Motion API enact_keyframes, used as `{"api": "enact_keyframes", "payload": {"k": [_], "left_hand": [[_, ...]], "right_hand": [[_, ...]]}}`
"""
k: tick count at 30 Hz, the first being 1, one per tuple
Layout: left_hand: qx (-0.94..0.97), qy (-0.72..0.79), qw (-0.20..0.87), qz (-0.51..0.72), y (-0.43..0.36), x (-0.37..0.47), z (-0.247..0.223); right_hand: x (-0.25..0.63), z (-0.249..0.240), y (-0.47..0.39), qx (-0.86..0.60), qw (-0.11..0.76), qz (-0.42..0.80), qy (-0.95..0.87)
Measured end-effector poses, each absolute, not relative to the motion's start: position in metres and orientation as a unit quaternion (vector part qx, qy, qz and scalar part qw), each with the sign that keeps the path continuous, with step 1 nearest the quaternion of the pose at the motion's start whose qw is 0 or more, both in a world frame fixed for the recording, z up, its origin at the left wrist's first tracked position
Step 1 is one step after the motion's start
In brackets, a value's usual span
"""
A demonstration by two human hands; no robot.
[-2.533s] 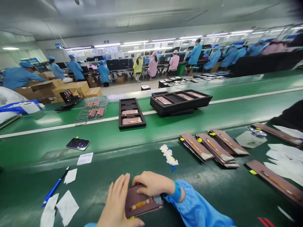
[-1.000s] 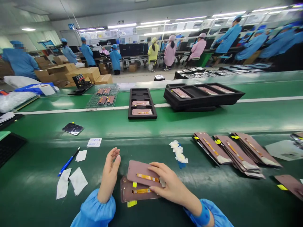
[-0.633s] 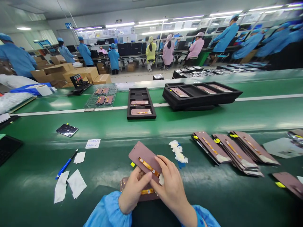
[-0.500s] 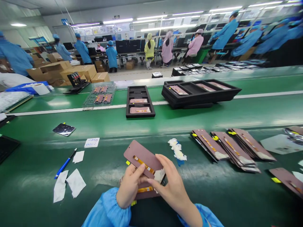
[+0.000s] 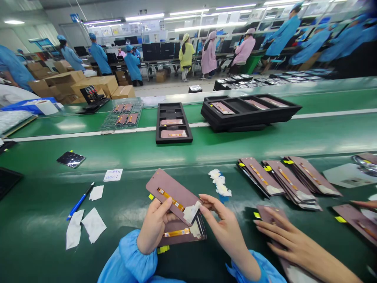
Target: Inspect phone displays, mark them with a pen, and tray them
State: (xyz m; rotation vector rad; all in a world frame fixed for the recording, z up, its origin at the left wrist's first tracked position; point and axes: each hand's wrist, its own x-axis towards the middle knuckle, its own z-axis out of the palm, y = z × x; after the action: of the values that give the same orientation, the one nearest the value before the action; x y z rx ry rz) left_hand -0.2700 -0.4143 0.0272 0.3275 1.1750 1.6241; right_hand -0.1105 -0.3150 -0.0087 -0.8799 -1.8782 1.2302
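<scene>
On the far left of the green bench (image 5: 44, 220) lie flat white paper scraps (image 5: 85, 228), a blue pen (image 5: 79, 201) and a small white note (image 5: 113, 175) with blue writing too small to read. Beyond them a glossy black screen (image 5: 71, 159) with a yellow tab lies on the belt.

The left hand (image 5: 154, 228) grips the lifted panel (image 5: 172, 195) from below, thumb on its face beside the thin orange flex strip. The panel is a flat, matte mauve rectangle with rounded corners, tilted up to the left above the pile (image 5: 181, 232) of like panels lying flat on the bench. A small yellow tab sticks out at its left edge. The right hand (image 5: 226, 228) pinches the pale film at the panel's lower right corner between thumb and forefinger.

Just right, crumpled white wipes (image 5: 219, 184) sit on a blue scrap. Another person's hand (image 5: 282, 234) rests flat on a separate panel (image 5: 266, 214). Further right, fanned rows of panels (image 5: 288, 182) overlap. On the belt stand black moulded trays (image 5: 173, 124).
</scene>
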Motion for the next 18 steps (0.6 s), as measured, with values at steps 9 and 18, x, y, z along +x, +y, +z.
{"api": "enact_keyframes", "payload": {"k": [9,18], "left_hand": [[0.114,0.532,0.533,0.648,-0.416,-0.256,0.024],[0.161,0.54,0.486,0.668,-0.416,-0.256,0.02]], "right_hand": [[-0.116,-0.007,-0.321,-0.253,0.404,0.276,-0.835],[-0.117,0.003,-0.319,-0.234,0.384,0.232,-0.863]]}}
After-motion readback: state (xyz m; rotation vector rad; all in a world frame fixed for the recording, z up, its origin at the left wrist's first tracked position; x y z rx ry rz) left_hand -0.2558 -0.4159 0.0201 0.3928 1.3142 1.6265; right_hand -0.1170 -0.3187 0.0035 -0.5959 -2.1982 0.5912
